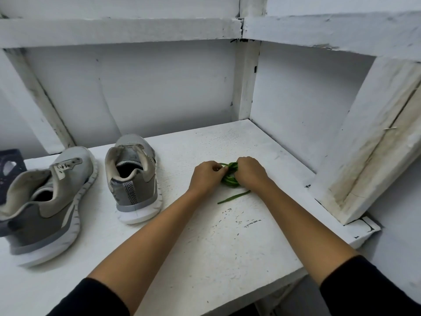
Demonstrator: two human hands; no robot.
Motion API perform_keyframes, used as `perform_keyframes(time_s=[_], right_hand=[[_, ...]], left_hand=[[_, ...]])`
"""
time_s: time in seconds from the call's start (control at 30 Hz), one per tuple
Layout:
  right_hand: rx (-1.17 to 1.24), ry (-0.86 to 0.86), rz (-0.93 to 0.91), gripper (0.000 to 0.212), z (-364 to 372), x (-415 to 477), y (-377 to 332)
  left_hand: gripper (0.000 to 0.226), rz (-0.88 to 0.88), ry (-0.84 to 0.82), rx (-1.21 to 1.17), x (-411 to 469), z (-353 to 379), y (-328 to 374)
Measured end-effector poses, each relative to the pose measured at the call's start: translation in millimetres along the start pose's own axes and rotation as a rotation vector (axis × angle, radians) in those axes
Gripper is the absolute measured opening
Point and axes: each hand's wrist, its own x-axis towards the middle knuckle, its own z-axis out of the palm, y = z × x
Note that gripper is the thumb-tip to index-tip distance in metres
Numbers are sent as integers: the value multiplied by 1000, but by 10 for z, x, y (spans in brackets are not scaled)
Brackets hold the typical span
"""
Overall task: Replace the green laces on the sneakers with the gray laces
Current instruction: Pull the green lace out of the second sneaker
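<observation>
Hands meet on the white counter (205,247), both working at a small bundle of green laces (230,180). The left hand (206,176) sits just left of the laces, its fingers curled in and its fingertips pinching a strand near the bundle's far end. The right hand (250,172) sits just right of the laces, knuckles up and fingers curled down over the coil, gripping it against the counter. One loose end (233,197) of the laces trails out flat on the near side of the bundle, between the two forearms. Black sleeves cover both arms above the elbow.

Two gray sneakers stand well to the left of the laces, heels toward the camera. The nearer sneaker (134,176) is upright on its white sole, apart from the left hand. The farther sneaker (45,201) stands beyond it, tongue pulled up and opening wide. A dark crate (9,165) shows at the frame's edge, farthest left of the laces, behind that sneaker.
</observation>
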Motion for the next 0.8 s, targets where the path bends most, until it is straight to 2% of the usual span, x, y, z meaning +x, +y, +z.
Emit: perform_keyframes(time_s=[0.17,0.4,0.67,0.8], right_hand=[[80,42,0,15,-26,-35,5],[175,117,-2,22,-45,-126,31],[336,229,-110,26,-33,-235,99],[442,246,-110,25,-70,-351,109]], left_hand=[[32,-3,60,-8,10,-96,-18],[29,11,110,-1,-38,-157,-42],[35,144,141,222,-174,-162,-145],[35,136,127,256,-299,-157,-180]])
